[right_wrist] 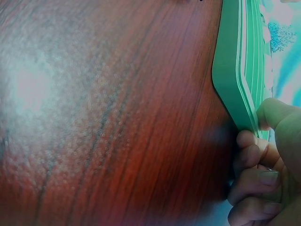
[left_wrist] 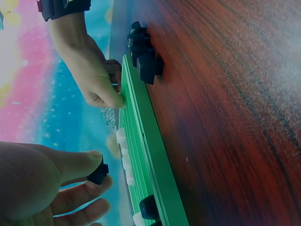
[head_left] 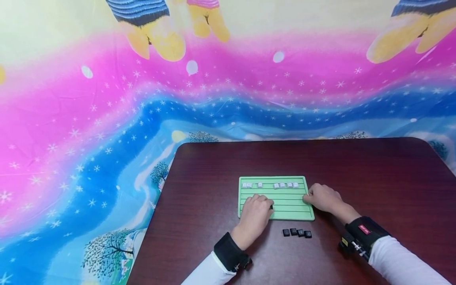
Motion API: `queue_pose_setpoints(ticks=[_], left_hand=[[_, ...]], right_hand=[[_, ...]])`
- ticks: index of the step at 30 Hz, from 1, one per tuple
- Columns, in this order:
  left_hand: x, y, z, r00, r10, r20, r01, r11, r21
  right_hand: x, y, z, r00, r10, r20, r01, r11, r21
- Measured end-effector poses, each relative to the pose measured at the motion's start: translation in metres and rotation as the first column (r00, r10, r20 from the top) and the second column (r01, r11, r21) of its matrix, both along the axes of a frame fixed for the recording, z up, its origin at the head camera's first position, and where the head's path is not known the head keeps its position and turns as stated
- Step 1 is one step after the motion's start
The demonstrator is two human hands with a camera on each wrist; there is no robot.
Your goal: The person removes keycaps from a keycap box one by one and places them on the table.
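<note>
Behind the dark wooden tabletop [head_left: 356, 178] hung a bright pink-and-blue cloth [head_left: 89, 118]. From the head view, a green grooved board [head_left: 276, 198] lay on it with white keycaps [head_left: 285, 185] along its top row, and four black keycaps [head_left: 297, 232] sat just beside its near edge. The left hand [head_left: 254, 215] rested over the board's lower left; the right hand [head_left: 322, 198] held its right edge.

At the left wrist, the left fingers [left_wrist: 75, 162] pinched a single black keycap [left_wrist: 99, 173] just above the board.

At the right wrist, the right fingers [right_wrist: 254, 160] curled round the board's edge, thumb on top.
</note>
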State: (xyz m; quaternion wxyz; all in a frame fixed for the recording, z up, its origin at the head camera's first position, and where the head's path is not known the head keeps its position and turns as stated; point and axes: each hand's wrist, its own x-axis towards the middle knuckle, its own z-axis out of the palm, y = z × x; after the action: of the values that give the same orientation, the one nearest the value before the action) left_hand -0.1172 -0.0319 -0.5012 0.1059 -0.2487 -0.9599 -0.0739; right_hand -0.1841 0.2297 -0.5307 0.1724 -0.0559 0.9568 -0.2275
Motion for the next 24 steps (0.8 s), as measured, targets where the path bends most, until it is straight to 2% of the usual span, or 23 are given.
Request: queue_pose_setpoints(ticks=[24], left_hand=[[0.012,0.007,-0.004,0.999,-0.046,-0.019,0.045,0.999,-0.026]], right_hand=[[0.002,0.000,0.000,1.000,0.002,-0.024,-0.003,1.000,-0.011]])
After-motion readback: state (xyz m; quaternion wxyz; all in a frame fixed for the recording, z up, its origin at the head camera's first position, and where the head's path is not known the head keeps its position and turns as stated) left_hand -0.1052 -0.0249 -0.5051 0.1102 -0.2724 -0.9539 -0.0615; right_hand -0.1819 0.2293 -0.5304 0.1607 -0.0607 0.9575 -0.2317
